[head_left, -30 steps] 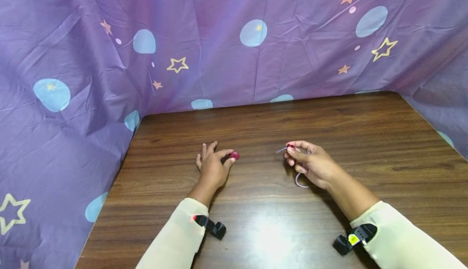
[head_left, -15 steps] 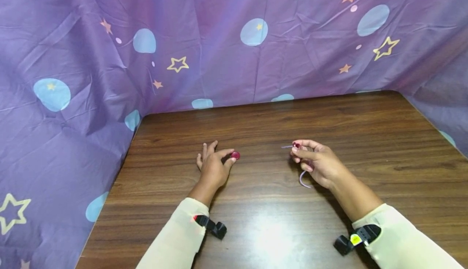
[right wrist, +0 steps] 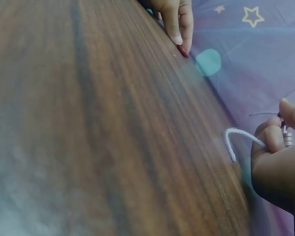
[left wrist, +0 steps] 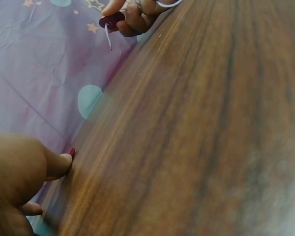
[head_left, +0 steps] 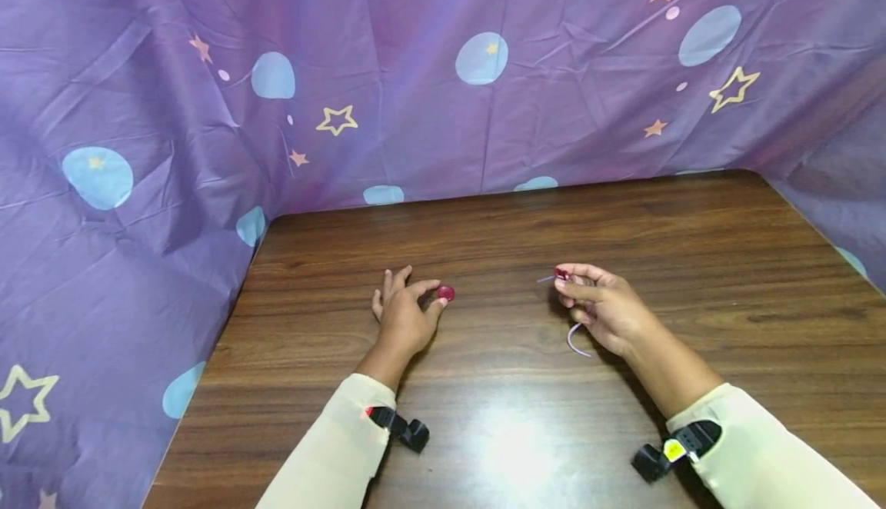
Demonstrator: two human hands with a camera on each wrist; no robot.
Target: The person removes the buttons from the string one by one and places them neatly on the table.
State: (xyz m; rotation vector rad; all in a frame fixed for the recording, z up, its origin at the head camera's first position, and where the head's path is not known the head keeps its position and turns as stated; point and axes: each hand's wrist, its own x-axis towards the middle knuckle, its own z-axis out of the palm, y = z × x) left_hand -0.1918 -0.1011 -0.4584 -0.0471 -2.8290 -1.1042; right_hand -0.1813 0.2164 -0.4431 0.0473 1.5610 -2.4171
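Between thumb and index finger, my left hand (head_left: 404, 315) pinches a round dark-red button (head_left: 446, 293) low over the wooden table; its other fingers are spread. In the left wrist view only a sliver of this button (left wrist: 72, 151) shows past the thumb. Farther right, my right hand (head_left: 604, 311) pinches a second dark-red button (head_left: 561, 273) with a pale lilac string (head_left: 574, 340). A short end of string sticks out left of that button, while a longer curved tail hangs below the palm. My right fingers hide the string's middle part.
A brown wood-grain table (head_left: 484, 370) lies under both hands, with a bright glare spot near the front. Purple cloth (head_left: 415, 78) with stars and blobs hangs behind it and at both sides. Black wrist cameras (head_left: 414, 435) are strapped over the cream sleeves.
My right hand has shifted slightly right with its button and string, and less of the string's short end shows. The left hand stays almost in place with its button.
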